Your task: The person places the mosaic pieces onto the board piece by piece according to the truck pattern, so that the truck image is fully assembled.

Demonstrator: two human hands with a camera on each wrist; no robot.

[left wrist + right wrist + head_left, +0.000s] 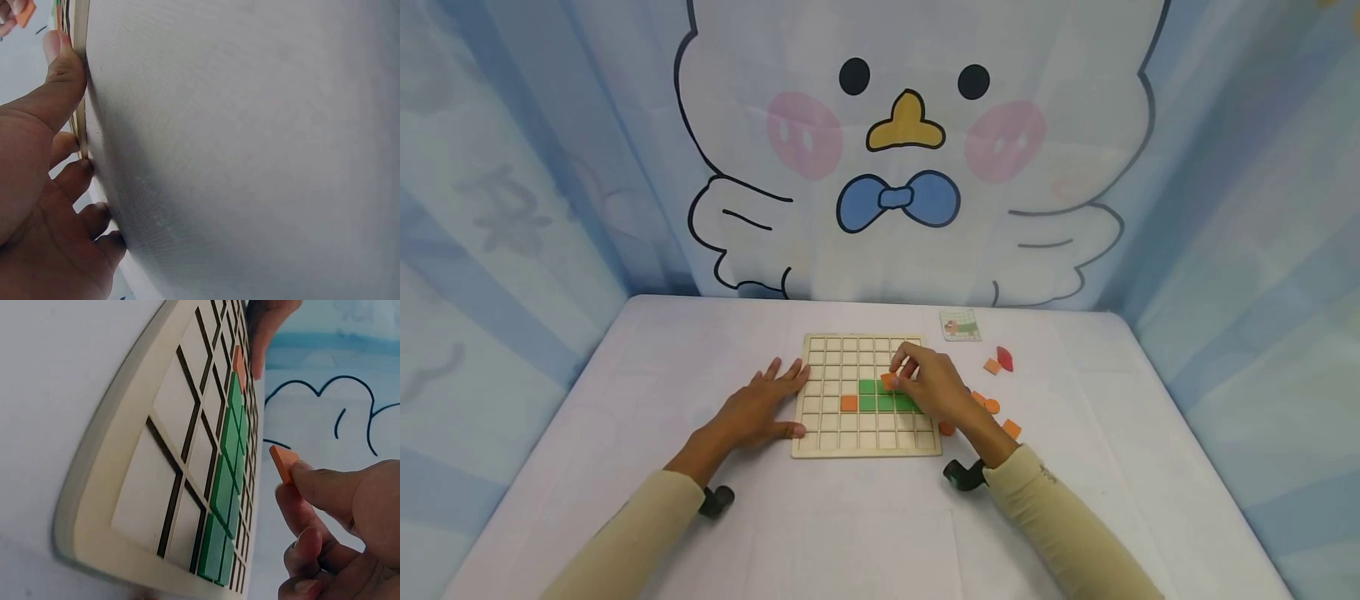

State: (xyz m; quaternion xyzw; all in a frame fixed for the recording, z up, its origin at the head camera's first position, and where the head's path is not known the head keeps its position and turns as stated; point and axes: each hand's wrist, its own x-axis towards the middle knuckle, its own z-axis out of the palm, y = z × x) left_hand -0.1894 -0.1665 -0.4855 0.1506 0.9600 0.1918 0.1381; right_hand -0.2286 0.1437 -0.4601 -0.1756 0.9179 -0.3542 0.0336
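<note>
A pale wooden grid board (827, 445) lies on the table. Spread fingers of my left hand (756, 412) touch its left edge, with the thumb near the lower corner. Above the board, my right hand (936, 385) pinches an orange square tile (284, 464) between thumb and fingers, apart from the grid in the right wrist view. Two rows of green square tiles (867, 403) fill cells around the board's middle and right; the right hand hides part of them. One orange square tile (848, 403) sits in the cell left of the lower green row.
Right of the board lie a red leaf-shaped piece (1004, 359), a loose orange square (992, 367), an orange round piece (992, 407) and another orange square (1012, 429). My right forearm partly covers other pieces. A small picture card (960, 326) lies behind the board.
</note>
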